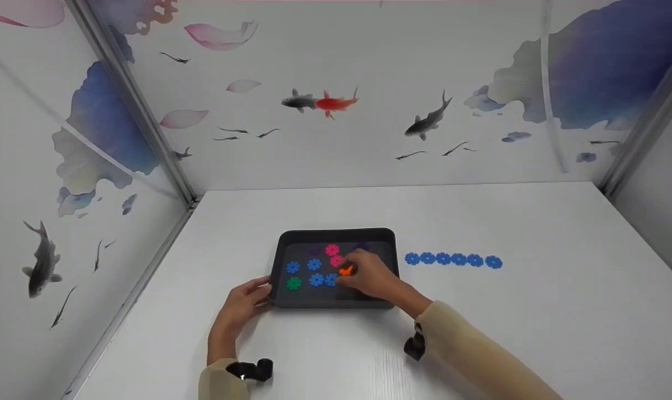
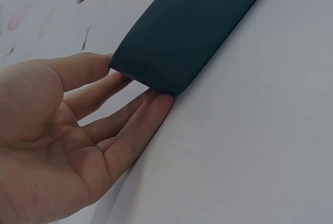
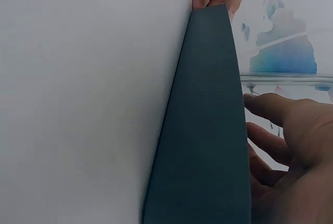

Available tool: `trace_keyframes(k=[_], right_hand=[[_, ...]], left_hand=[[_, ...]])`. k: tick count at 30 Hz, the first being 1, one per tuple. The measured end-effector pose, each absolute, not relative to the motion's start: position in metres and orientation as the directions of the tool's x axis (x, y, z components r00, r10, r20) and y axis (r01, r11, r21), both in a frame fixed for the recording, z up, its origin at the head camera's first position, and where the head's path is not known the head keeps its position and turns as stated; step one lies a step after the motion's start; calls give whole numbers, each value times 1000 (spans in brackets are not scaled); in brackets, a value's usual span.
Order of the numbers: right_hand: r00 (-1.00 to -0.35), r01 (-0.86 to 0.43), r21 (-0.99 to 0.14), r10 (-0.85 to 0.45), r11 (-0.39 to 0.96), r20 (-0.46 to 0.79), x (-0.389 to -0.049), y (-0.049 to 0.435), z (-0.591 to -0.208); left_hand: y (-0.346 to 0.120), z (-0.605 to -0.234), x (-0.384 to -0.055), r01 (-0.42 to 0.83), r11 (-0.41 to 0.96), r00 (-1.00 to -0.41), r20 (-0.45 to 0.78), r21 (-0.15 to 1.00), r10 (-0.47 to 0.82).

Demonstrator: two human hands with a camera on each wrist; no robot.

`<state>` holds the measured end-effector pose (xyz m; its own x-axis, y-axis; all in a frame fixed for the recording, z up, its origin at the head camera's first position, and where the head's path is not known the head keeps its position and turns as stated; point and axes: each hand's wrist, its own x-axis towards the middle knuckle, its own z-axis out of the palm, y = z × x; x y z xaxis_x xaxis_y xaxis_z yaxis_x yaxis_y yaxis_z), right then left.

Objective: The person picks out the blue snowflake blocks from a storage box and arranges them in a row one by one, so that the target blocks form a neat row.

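A dark rectangular tray (image 1: 336, 304) holds flower-shaped plastic discs: blue discs (image 1: 314, 264), a green disc (image 1: 294, 283) and pink discs (image 1: 332, 250). At the tray's left side, my left hand (image 1: 241, 306) touches the outer wall with extended fingers; its thumb meets the rim in the left wrist view. My right hand (image 1: 369, 275) reaches over the tray's right part and pinches an orange disc (image 1: 346, 270) between thumb and fingers. In the right wrist view, the tray's outer wall (image 3: 203, 120) hides the fingertips and the disc.
On the white table (image 1: 536, 328), several blue discs form a row (image 1: 459, 259) to the right of the tray. Dim purple discs (image 1: 360, 246) lie towards the tray's far side. Painted wall panels (image 1: 336, 150) stand behind and at both sides.
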<state>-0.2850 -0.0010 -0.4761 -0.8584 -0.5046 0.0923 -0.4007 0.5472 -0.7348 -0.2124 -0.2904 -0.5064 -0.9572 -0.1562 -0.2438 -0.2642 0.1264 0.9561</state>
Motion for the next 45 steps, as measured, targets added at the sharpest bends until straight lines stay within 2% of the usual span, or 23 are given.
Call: trace_keyframes(k=[8, 16, 45], right_hand=[[-897, -278, -802, -441, 529, 20, -290, -12, -486], [-923, -203, -814, -385, 544, -26, -293, -20, -490], [-945, -224, -687, -327, 691, -20, -290, -37, -492]], left_hand=[[-288, -506, -212, -273, 124, -956, -254, 954, -148], [-287, -505, -213, -263, 120, -959, -246, 957, -140], [-291, -504, -212, -263, 129, -959, -244, 956, -146]])
